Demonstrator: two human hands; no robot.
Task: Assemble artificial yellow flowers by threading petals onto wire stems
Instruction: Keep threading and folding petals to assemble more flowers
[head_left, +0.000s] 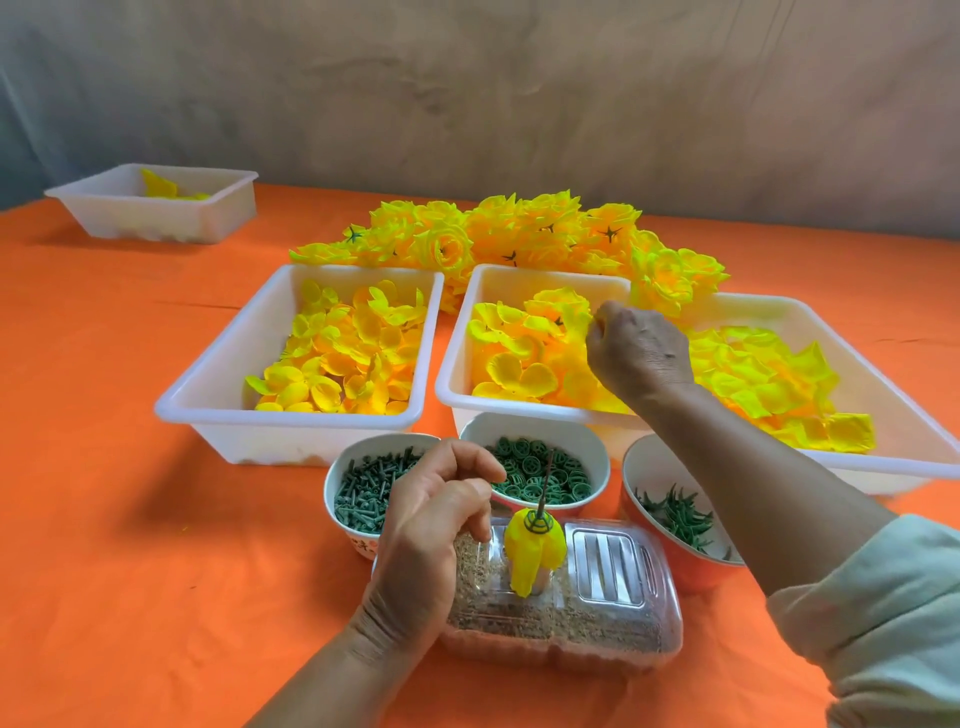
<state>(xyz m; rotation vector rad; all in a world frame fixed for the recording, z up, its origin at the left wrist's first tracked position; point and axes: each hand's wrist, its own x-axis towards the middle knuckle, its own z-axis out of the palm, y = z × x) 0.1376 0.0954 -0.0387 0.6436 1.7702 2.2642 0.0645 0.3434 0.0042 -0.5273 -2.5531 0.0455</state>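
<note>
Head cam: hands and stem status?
Left hand curled beside wire stem, grip unclear. Right hand pinching petals, middle tray. Stem upright, yellow petal and ring on, unobstructed.

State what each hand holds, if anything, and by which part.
Left hand, curled beside the wire stem, holds nothing visible. Right hand curls into petals in the middle tray; any grip is hidden.

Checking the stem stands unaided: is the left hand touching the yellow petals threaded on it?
Apart: the head view shows clear plastic box between the left hand and the threaded yellow petals.
</note>
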